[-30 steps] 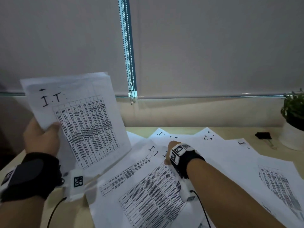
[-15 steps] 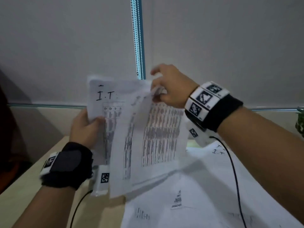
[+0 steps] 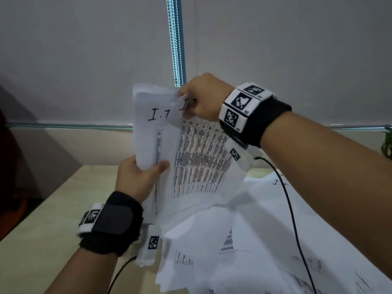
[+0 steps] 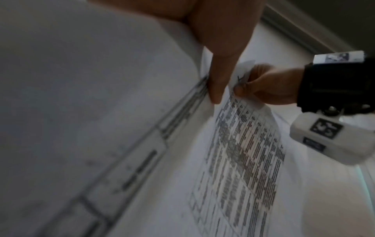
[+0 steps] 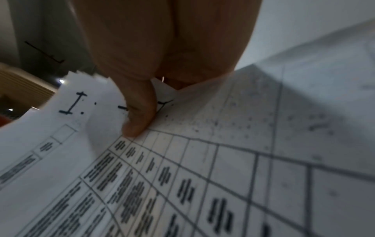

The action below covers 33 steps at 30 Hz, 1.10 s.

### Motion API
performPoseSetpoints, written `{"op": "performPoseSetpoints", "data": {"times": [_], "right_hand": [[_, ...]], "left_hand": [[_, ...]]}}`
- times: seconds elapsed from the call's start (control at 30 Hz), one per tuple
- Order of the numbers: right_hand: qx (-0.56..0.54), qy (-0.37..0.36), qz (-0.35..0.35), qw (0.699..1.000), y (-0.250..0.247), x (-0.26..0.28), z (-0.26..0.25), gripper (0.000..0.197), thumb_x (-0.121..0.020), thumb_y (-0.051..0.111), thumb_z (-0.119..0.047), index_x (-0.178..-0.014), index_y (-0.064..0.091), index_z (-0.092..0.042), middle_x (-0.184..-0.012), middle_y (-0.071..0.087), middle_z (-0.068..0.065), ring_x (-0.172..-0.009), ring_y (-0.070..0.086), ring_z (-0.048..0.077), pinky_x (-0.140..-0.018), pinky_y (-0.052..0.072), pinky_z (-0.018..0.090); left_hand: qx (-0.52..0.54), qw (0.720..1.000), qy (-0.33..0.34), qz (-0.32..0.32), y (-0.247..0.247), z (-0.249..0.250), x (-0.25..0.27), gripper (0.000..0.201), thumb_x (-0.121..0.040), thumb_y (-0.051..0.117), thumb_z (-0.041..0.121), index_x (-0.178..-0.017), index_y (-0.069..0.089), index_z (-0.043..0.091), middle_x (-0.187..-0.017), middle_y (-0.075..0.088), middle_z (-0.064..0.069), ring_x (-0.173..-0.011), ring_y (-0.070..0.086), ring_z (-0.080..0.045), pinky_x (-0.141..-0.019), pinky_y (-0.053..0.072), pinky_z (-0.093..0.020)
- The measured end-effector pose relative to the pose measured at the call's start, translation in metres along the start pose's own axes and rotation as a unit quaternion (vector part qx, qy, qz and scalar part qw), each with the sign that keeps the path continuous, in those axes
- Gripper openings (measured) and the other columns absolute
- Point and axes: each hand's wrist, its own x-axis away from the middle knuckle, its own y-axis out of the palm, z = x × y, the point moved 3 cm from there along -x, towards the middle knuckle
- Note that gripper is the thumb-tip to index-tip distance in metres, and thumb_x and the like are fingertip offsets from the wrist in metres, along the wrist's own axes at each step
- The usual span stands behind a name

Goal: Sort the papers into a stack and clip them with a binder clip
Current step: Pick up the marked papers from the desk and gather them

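Observation:
My left hand (image 3: 140, 177) grips the lower left edge of an upright stack of printed sheets (image 3: 148, 128) marked "I.T", held above the desk. My right hand (image 3: 201, 98) pinches the top of one printed sheet (image 3: 199, 158) and holds it against the front of that stack. In the left wrist view my left thumb (image 4: 219, 67) presses the stack (image 4: 101, 128) while the right hand (image 4: 270, 86) holds the sheet (image 4: 243, 160). The right wrist view shows my thumb (image 5: 140, 115) on the sheet (image 5: 182, 176) near its table. Loose papers (image 3: 265, 240) lie spread on the desk. No binder clip is in view.
The beige desk (image 3: 53, 219) shows bare wood on the left. A roller blind (image 3: 84, 60) with a bead chain (image 3: 176, 39) hangs behind. A potted plant (image 3: 387, 145) peeks in at the right edge. A cable (image 3: 292, 219) runs from my right wrist over the papers.
My right hand lifted a sheet from the desk and brought it up to the stack in my left hand. The stack moved right and now stands more upright.

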Motion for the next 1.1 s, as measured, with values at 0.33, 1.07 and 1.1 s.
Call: {"op": "performPoseSetpoints", "data": {"times": [0.33,1.07,1.1], "right_hand": [[-0.022,0.18,-0.128,0.975,0.099,0.026,0.078,0.043,-0.081,0.067,-0.013,-0.122,0.056,-0.019,-0.12,0.059,0.005,-0.111,0.057,0.023,-0.082,0.039,0.021],[0.092,0.271,-0.403,0.87,0.159,0.124,0.202,0.047,-0.076,0.074,-0.032,-0.115,0.062,-0.01,-0.107,0.06,0.005,-0.095,0.058,0.021,-0.07,0.038,0.021],[0.077,0.257,-0.398,0.877,0.149,0.113,0.197,0.039,-0.076,0.075,-0.032,-0.107,0.065,-0.01,-0.098,0.061,0.004,-0.087,0.057,0.02,-0.063,0.039,0.022]], "left_hand": [[-0.058,0.97,-0.124,0.201,-0.122,-0.063,-0.028,0.058,-0.072,0.079,0.036,-0.116,0.064,0.002,-0.104,0.065,-0.01,-0.094,0.061,-0.021,-0.09,0.042,-0.033],[-0.064,0.955,-0.192,0.215,-0.14,-0.079,-0.001,0.084,-0.069,0.078,0.049,-0.122,0.052,-0.011,-0.124,0.057,-0.028,-0.114,0.055,-0.042,-0.09,0.041,-0.04],[-0.075,0.954,-0.196,0.215,-0.141,-0.078,-0.002,0.075,-0.074,0.075,0.043,-0.121,0.053,-0.01,-0.125,0.056,-0.03,-0.115,0.054,-0.043,-0.086,0.04,-0.038]]}}
